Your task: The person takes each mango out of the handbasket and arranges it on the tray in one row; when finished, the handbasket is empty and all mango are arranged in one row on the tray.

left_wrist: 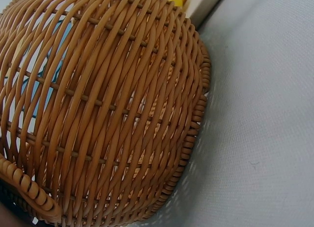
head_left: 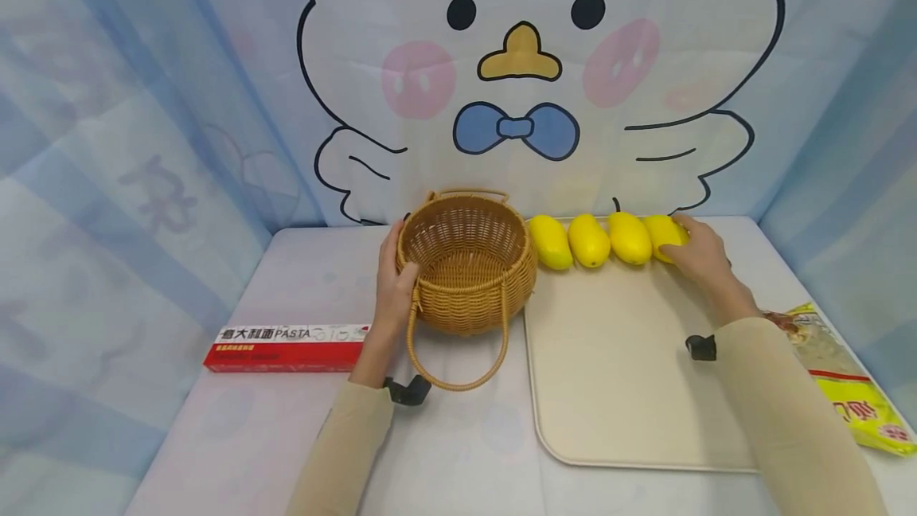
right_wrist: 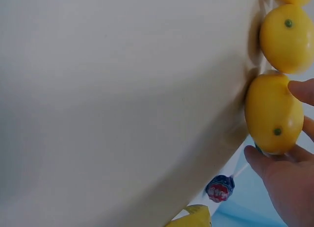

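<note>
A round wicker basket [head_left: 466, 301] stands tilted with its mouth toward me, left of a cream tray [head_left: 630, 373]; its front handle hangs down. My left hand [head_left: 396, 285] grips the basket's left rim, the thumb over the edge. In the left wrist view the woven side [left_wrist: 113, 109] fills most of the picture. Several yellow mangoes [head_left: 590, 240] lie in a row along the tray's far edge. My right hand [head_left: 702, 257] holds the rightmost mango [right_wrist: 274, 112], thumb on one side and fingers round the other.
A red and white pasta box [head_left: 286, 349] lies left of my left forearm. Beyond the right sleeve lies a yellow food bag [head_left: 845, 381]. In the right wrist view a wrapped lollipop [right_wrist: 220, 189] lies beside the tray. A printed curtain [head_left: 530, 181] hangs behind the table.
</note>
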`<act>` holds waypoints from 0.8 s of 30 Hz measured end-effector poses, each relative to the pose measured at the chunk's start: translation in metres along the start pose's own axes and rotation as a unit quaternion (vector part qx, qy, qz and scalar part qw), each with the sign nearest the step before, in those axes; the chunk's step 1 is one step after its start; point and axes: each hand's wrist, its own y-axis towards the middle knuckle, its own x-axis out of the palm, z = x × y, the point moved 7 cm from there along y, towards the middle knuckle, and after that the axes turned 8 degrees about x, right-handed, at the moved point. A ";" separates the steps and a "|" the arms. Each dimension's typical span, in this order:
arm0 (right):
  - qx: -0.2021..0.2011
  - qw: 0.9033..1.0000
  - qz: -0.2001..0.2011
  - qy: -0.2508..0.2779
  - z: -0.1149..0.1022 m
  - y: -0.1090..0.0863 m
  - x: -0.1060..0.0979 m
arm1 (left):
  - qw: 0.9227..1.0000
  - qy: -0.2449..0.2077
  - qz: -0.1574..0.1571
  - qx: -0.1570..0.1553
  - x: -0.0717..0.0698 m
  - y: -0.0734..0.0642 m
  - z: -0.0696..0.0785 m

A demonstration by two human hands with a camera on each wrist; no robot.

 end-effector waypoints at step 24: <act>-0.042 0.998 0.000 -0.044 0.012 -0.016 -0.014 | 0.999 0.010 -0.035 -0.018 0.001 -0.005 0.039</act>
